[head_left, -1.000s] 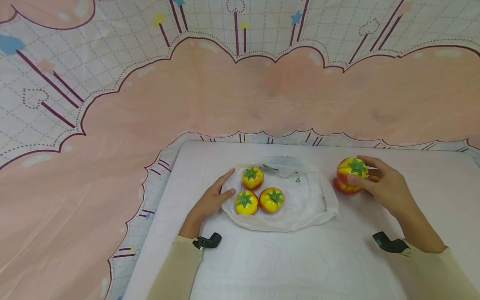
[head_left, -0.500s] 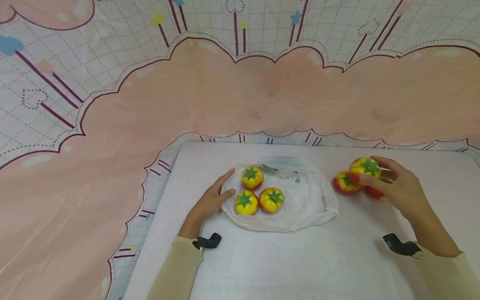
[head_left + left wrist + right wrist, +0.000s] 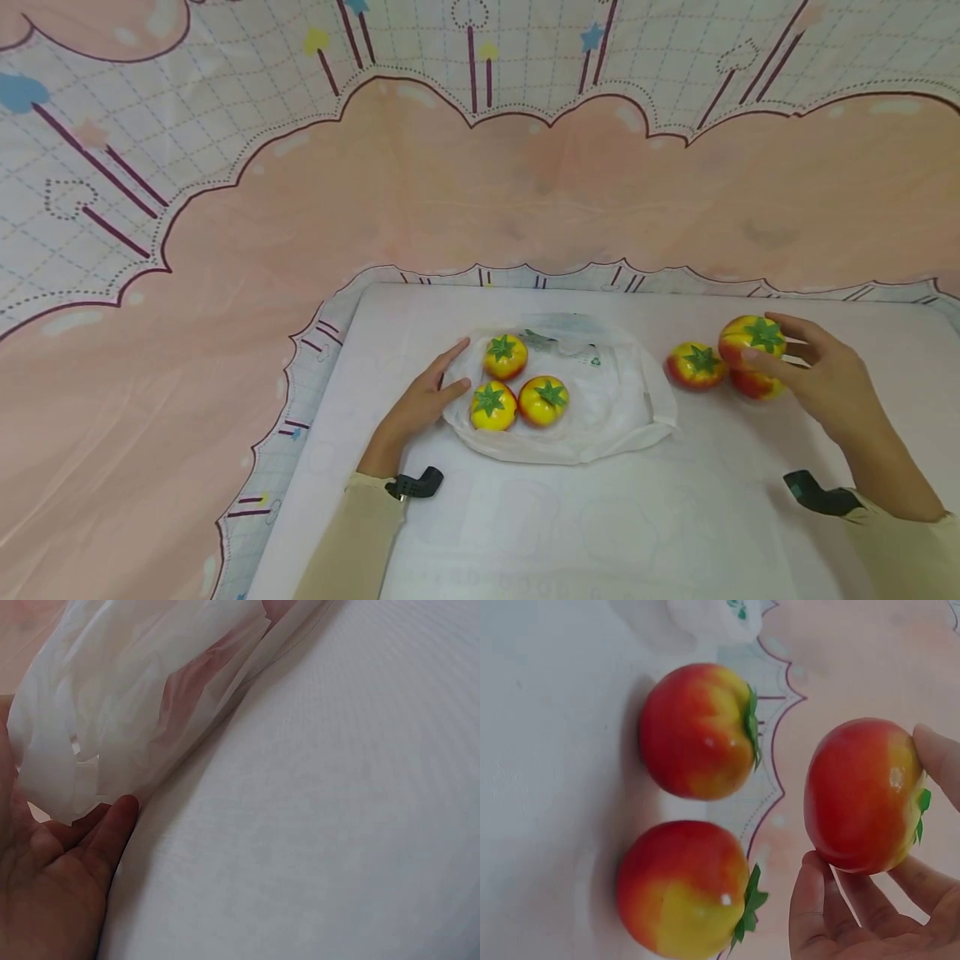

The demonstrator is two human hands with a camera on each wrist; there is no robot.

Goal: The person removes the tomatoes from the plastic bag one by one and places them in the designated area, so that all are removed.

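My right hand (image 3: 840,379) holds a glossy red-and-yellow toy tomato (image 3: 738,335) with a green star-shaped top between thumb and fingers. In the right wrist view, this tomato (image 3: 859,795) is raised off the table, fingertips at its sides. Below and beside it, two like tomatoes rest on the table, one on the left (image 3: 693,368) and one partly hidden (image 3: 756,386). At the left end of a white plastic bag (image 3: 600,400), my left hand (image 3: 416,404) rests with thumb and index finger spread against its edge. The left wrist view shows the thumb touching the bag (image 3: 142,697).
Three more tomatoes lie grouped on the bag's left half, at the back (image 3: 505,357), front left (image 3: 493,406) and front right (image 3: 543,400). The white tabletop (image 3: 600,533) extends toward me. A patterned pink cloth (image 3: 487,200) hangs behind the table.
My right hand has moved rightward with the held tomato, uncovering the left tomato on the table and then more of the one beside it. The left hand and bag have stayed put.
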